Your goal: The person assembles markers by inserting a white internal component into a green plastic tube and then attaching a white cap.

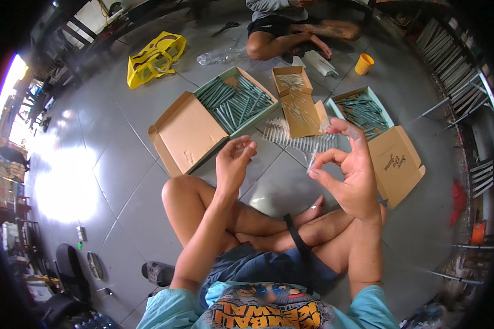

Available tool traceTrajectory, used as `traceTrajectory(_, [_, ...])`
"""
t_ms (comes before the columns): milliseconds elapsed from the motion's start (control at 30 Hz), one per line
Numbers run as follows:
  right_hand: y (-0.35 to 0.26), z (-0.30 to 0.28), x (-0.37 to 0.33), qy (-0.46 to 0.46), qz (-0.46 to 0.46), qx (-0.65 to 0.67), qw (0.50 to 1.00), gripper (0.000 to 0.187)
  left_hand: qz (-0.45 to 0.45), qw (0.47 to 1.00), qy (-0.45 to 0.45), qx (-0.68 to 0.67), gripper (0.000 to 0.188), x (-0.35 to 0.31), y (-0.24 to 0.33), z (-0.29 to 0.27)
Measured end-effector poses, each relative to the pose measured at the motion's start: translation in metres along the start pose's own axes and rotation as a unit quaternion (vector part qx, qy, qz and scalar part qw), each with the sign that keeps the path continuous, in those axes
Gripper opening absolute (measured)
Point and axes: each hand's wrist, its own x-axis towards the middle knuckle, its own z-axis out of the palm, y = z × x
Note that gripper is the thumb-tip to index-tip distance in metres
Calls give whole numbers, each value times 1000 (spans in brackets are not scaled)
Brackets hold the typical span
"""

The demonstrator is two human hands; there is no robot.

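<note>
Between the thumb and index finger of my right hand (348, 170) is a small, thin, ridged, pale piece (313, 160) that looks like a spring; the other fingers are raised. My left hand (236, 163) hovers near the lid of the large box, its fingers curled in toward the thumb, and whatever they hold is hidden. Ahead, the large open box (270, 112) is full of slender teal pen-like tubes (233, 101). Beside it, a small brown box (299, 129) contains thin whitish sticks. Clear slim pieces (280, 134) lie in a row on the floor next to that box.
A second open box (388, 112) of teal tubes stands at right, its brown lid (395, 162) folded toward me. Farther off are a yellow bag (155, 59), clear plastic (222, 56), an orange cup (364, 64) and a seated person (280, 38). My crossed legs (195, 203) lie beneath my hands.
</note>
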Motion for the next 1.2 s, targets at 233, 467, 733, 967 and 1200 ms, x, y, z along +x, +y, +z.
traceTrajectory(233, [32, -4, -29, 30, 85, -2, 996, 75, 83, 932, 75, 345, 31, 165, -103, -43])
traceTrajectory(467, [22, -6, -50, 78, 151, 11, 985, 80, -6, 857, 25, 514, 27, 262, -115, -12])
traceTrajectory(733, [35, -22, -53, 105, 109, 23, 988, 78, -95, 784, -4, 614, 29, 264, -105, 19])
traceTrajectory(967, [35, -16, -37, 85, 116, 33, 989, 81, 2, 711, -12, 703, 22, 262, -136, -12])
traceTrajectory(1200, [24, -13, -40, 53, 97, 34, 993, 74, 212, 750, -8, 626, 20, 217, -67, -36])
